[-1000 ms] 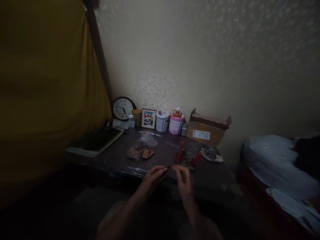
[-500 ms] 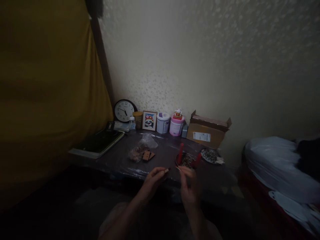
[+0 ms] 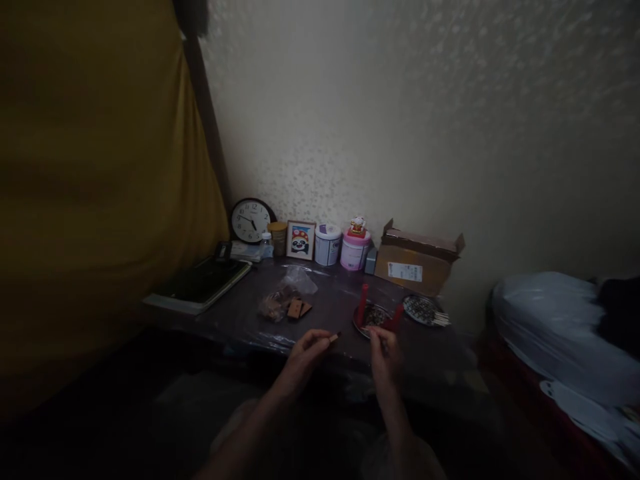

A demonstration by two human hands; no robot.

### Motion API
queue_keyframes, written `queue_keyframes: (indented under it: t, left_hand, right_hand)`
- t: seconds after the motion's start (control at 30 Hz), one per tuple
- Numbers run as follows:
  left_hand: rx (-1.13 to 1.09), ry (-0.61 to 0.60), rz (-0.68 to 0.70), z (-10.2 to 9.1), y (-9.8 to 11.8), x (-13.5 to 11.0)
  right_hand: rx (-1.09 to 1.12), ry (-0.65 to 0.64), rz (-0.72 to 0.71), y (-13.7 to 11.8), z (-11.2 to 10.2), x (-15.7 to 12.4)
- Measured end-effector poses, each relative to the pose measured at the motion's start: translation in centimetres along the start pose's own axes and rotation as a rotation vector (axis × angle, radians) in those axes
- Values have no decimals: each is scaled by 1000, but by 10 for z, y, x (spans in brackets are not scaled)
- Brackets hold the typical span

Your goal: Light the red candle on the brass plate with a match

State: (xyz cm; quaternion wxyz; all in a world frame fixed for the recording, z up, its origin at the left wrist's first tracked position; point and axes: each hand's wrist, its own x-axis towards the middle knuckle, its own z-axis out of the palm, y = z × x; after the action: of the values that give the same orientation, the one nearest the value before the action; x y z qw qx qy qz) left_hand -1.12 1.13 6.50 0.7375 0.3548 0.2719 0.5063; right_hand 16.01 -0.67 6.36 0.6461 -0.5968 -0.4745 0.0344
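Closed fingertips of my left hand [image 3: 306,353] grip a small matchbox [image 3: 335,338], its dark end pointing right. To the right of it, my right hand [image 3: 385,351] pinches a thin matchstick [image 3: 367,329], whose tip is too dim to make out. Beyond that hand is a round dish [image 3: 356,319] with dark bits in it. One red candle [image 3: 363,304] stands upright there, and a second red candle [image 3: 397,318] leans, partly hidden by my right hand. A plate [image 3: 421,311] of small dark bits has several pale sticks [image 3: 441,319] at its edge.
Orange-brown matchboxes [image 3: 295,308] lie beside a clear plastic bag [image 3: 300,280] on the dark plastic-covered table [image 3: 330,300]. Along the wall are a clock [image 3: 251,221], a framed panda picture [image 3: 301,241], two tubs [image 3: 328,245] and a cardboard box [image 3: 415,262].
My right hand has moved right with the matchstick, away from the matchbox. My left hand stays almost in place, still holding the matchbox.
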Motion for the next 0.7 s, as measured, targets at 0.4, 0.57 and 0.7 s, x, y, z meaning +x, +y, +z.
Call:
queue_keyframes:
  t: [0.4, 0.57, 0.7]
  left_hand:
    - [-24, -9, 10, 10, -1, -2]
    - [-12, -8, 31, 17, 4, -6]
    - [42, -47, 37, 21, 10, -9]
  right_hand:
    - [-2, -153, -351, -29, -5, -22]
    - [-46, -212, -328, -14, -3, -19]
    - [-90, -122, -243, 14, 7, -8]
